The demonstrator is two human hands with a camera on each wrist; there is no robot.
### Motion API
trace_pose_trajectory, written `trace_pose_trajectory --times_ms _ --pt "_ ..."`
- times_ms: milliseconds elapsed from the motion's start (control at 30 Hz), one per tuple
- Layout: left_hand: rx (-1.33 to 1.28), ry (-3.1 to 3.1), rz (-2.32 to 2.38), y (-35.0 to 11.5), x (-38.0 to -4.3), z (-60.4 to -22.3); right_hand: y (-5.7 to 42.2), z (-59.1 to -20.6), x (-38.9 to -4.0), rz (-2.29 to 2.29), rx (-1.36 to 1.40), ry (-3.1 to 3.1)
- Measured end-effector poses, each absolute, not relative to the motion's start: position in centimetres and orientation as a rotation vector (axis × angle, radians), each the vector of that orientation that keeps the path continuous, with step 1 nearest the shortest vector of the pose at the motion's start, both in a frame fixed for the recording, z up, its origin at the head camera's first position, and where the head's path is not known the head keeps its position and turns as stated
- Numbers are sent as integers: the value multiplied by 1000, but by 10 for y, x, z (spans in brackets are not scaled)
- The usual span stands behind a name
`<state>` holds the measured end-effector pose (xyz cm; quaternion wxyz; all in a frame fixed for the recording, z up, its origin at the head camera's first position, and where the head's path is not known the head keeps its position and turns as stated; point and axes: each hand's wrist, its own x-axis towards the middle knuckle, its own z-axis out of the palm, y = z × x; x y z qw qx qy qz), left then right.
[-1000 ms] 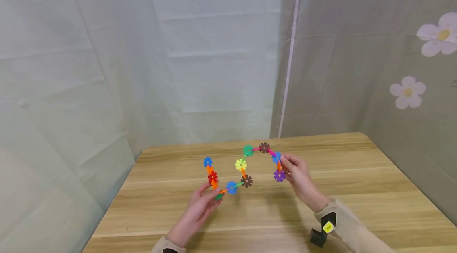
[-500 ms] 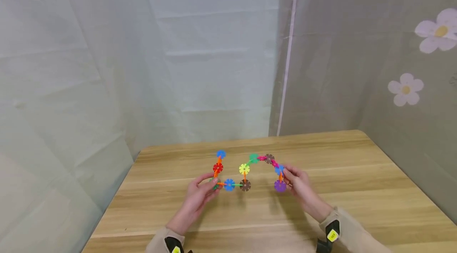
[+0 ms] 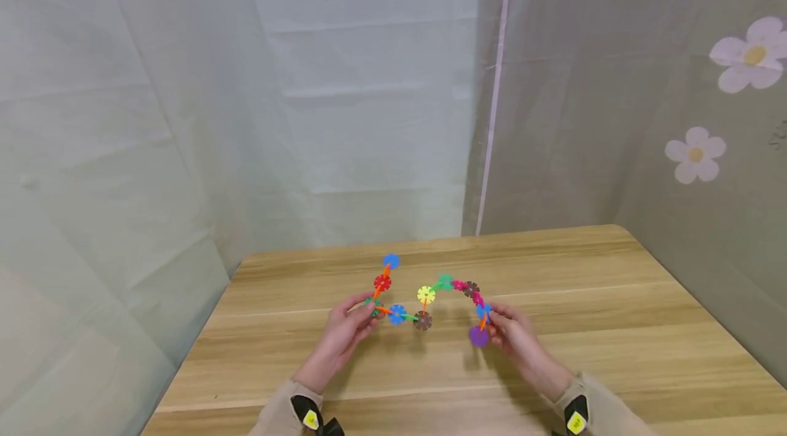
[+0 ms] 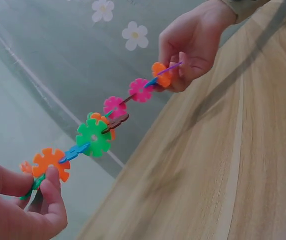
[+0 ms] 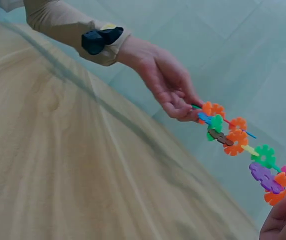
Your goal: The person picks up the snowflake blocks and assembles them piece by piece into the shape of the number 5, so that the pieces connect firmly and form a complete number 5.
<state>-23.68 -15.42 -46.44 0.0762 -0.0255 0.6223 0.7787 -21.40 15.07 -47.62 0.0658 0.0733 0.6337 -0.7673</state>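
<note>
A winding chain of colourful notched plastic discs, linked edge to edge, hangs between my two hands above the wooden table. My left hand (image 3: 344,332) pinches a green disc (image 4: 33,186) between thumb and fingers. From there a red disc (image 3: 382,282) and a blue end disc (image 3: 391,261) reach away from me. Toward the middle run a brown disc (image 3: 422,320) and a yellow disc (image 3: 426,294). My right hand (image 3: 521,344) pinches the chain at a blue disc (image 3: 484,311), and a purple disc (image 5: 264,177) forms that end, pointing toward me.
The wooden table (image 3: 590,299) spreads under both hands, with shadows of hands and chain on it. Pale cloth (image 3: 369,115) hangs behind its far edge, and a grey cloth with printed flowers (image 3: 695,154) hangs at the right. Each wrist carries a strapped black device (image 5: 101,40).
My right hand has come down toward me, bringing its end of the chain along. The left end has swung to the right and away, and my left hand has shifted slightly up.
</note>
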Motion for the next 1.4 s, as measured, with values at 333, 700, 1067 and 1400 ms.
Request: trace_pose_trajectory --times_ms 333,700,1067,1400 --pt "-53 1840 2280 -152 -250 -473 158 -488 -198 -2231 134 1866" --pt "-47 1779 2187 -148 -272 -485 167 -499 -180 -2137 28 1809" --pt "-41 1898 2099 -138 -287 -491 168 -501 -166 -2044 12 1786" --pt "-54 2209 1917 -124 -302 -493 167 -500 -159 -1868 -17 1826"
